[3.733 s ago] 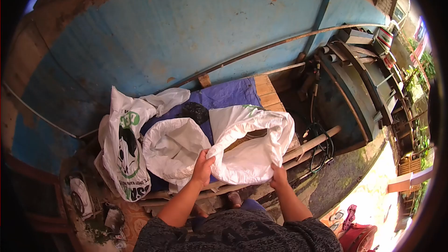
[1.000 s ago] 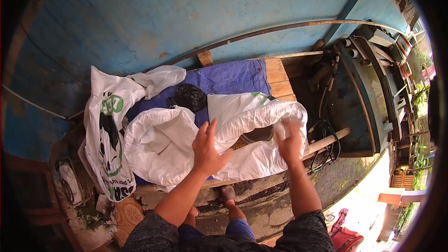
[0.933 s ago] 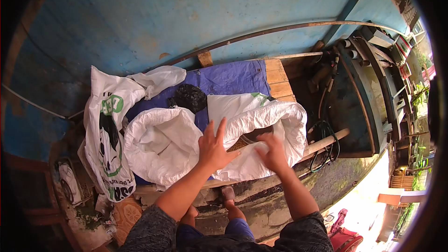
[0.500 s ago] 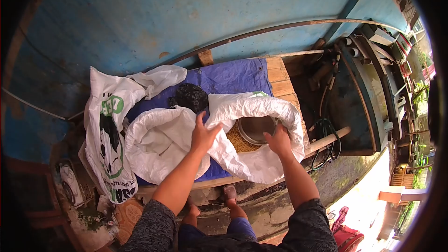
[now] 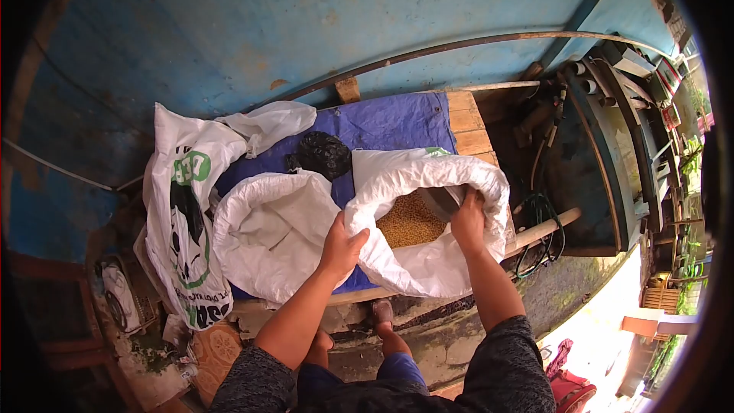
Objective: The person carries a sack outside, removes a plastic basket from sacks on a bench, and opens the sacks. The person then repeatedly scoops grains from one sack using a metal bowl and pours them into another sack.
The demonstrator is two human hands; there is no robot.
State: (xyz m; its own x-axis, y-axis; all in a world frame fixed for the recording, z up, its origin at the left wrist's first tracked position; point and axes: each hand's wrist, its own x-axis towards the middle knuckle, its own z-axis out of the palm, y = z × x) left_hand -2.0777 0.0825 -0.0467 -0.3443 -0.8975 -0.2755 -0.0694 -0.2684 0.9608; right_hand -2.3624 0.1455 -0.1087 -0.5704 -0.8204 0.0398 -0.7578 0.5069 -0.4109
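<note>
A white woven sack (image 5: pixel 413 279) with its rim rolled down stands open on the right, holding small yellow kernels (image 5: pixel 413 222). My left hand (image 5: pixel 340 251) is closed on the left side of this sack's rim, its thumb toward the opening. Inside the right edge, my right hand (image 5: pixel 469 223) grips a round metal bowl (image 5: pixel 441 200), which is tipped up against the sack wall. The fingertips of that hand are partly hidden. Just left of my left hand is a second open white sack (image 5: pixel 267 241), with only its pale lining showing.
A blue tarp (image 5: pixel 390 121) covers most of a wooden table (image 5: pixel 468 122). On it sits a black plastic bag (image 5: pixel 321 154). A printed white sack (image 5: pixel 191 222) drapes at the left end. Behind runs a blue wall (image 5: pixel 306 23); a wooden pole (image 5: pixel 547 229) juts out at right.
My left hand has moved down from above the gap between the sacks and closed on the right sack's rim. The bowl has shifted right and tilted with my right hand, uncovering more kernels.
</note>
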